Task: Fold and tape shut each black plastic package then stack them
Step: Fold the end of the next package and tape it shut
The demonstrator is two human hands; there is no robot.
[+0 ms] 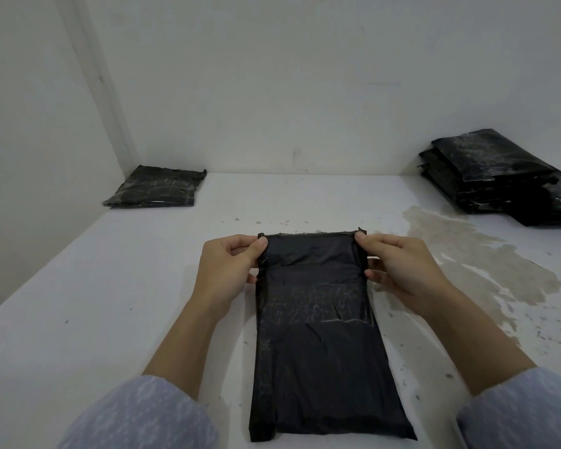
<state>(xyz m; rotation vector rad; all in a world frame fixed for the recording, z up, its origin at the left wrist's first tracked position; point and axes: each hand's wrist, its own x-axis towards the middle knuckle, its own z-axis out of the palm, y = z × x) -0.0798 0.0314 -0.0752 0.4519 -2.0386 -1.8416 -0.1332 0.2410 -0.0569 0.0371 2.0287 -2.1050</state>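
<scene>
Both of your hands pinch the far corners of the black package (318, 335) lying mid-table near the front edge: left hand (230, 267), right hand (399, 267). You seem to be starting the fold; next, draw that far flap toward you evenly.

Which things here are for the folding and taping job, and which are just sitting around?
For the job:
- black package, pinched at its far corners by the left hand and the right hand
- stack of black packages, far right
- single black package, far left corner

Just there:
- white table
- brownish stain on it
- white wall
</scene>
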